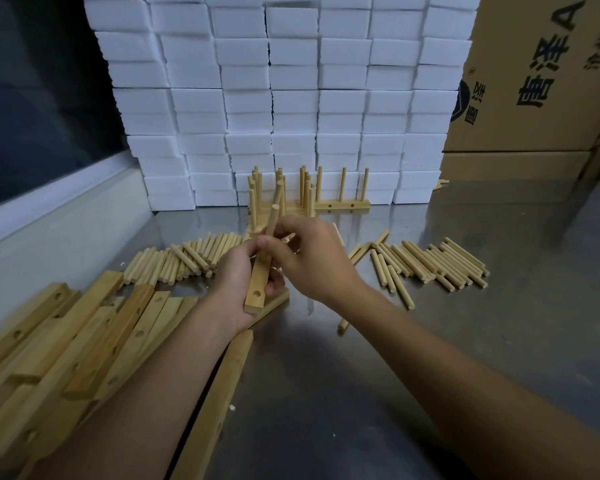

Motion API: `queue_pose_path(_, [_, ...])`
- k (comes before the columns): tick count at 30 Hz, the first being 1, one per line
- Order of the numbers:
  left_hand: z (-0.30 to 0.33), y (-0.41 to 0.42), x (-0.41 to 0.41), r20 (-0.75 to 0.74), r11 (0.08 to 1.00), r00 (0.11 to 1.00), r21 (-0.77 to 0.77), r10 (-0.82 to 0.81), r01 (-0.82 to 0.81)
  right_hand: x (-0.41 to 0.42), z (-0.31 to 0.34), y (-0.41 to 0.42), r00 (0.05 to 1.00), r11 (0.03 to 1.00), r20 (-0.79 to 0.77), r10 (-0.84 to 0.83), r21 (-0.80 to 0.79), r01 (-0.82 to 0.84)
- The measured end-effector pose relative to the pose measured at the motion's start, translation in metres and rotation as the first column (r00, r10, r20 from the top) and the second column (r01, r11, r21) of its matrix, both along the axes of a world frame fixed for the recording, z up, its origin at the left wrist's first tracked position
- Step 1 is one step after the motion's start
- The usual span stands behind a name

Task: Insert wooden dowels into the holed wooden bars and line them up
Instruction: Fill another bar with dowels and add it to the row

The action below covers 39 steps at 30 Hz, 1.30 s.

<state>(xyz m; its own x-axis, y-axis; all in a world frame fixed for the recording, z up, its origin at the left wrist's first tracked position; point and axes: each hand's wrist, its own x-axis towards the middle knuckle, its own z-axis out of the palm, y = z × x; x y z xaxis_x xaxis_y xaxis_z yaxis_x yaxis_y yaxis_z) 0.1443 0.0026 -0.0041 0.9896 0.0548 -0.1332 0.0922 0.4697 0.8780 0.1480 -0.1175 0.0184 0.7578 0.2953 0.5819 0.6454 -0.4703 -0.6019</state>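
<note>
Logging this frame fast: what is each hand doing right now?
Left hand: grips the holed wooden bar, holding it off the table.
Right hand: pinches a dowel standing up from that bar.

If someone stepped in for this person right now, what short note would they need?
Left hand grips a holed bar. Right hand pinches a dowel at that bar, seating not visible.
Loose dowels lie in a left pile and a right pile; empty bars at near left.
Done: finished bars stand by the foam blocks.
Left: fill this bar, then the rest, and line them up.
</note>
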Motion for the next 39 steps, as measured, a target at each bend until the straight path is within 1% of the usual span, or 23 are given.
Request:
queue_pose_path(3, [0.001,0.0,0.0,-0.014,1.0,1.0,0.013,0.027,-0.027,0.002,-0.004,0.0,0.999,0.999,-0.002,-0.032,0.024,0.032])
queue_pose_path(6, [0.0,0.0,0.0,-0.036,0.998,0.999,0.04,0.04,-0.038,0.003,-0.008,0.004,0.999,0.995,0.007,-0.047,0.084,0.046])
queue_pose_path(9, [-0.002,0.0,0.002,-0.051,0.999,0.999,0.045,0.016,-0.013,0.002,-0.012,0.008,0.996,0.988,0.022,-0.091,0.129,0.087])
queue_pose_path(12, [-0.003,0.001,0.004,-0.057,0.999,0.998,0.037,-0.004,0.006,0.001,-0.013,0.011,0.995,0.982,0.019,-0.101,0.163,0.096])
queue_pose_path(16, [-0.004,0.002,0.004,-0.041,1.0,0.999,0.013,-0.007,0.007,0.0,-0.011,0.009,0.997,0.988,0.006,-0.079,0.13,0.078])
queue_pose_path(21, [-0.003,0.002,0.004,-0.038,0.999,0.999,0.027,-0.016,0.017,0.0,-0.008,0.007,0.998,0.997,0.027,-0.052,0.062,0.05])
queue_pose_path(28, [0.0,0.002,0.002,-0.048,1.0,0.998,0.013,-0.028,0.029,0.006,-0.004,0.001,0.996,0.997,-0.042,0.076,0.022,-0.075])
queue_pose_path(30, [-0.001,0.002,0.002,-0.036,0.999,0.999,0.015,-0.031,0.032,0.007,-0.007,0.001,0.997,0.995,-0.015,0.076,0.067,-0.075])
queue_pose_path(32, [-0.001,0.003,0.003,-0.022,0.999,0.999,0.014,-0.035,0.035,0.005,-0.012,0.002,0.997,0.987,0.01,0.071,0.146,-0.072])
queue_pose_path(35, [-0.001,0.003,0.002,-0.022,0.999,0.999,0.028,-0.027,0.028,0.003,-0.017,0.005,0.999,0.966,-0.011,0.051,0.254,-0.046])
queue_pose_path(39, [-0.002,0.003,0.002,-0.034,0.999,0.999,0.042,-0.024,0.026,0.002,-0.019,0.007,1.0,0.963,-0.014,0.009,0.271,-0.005])
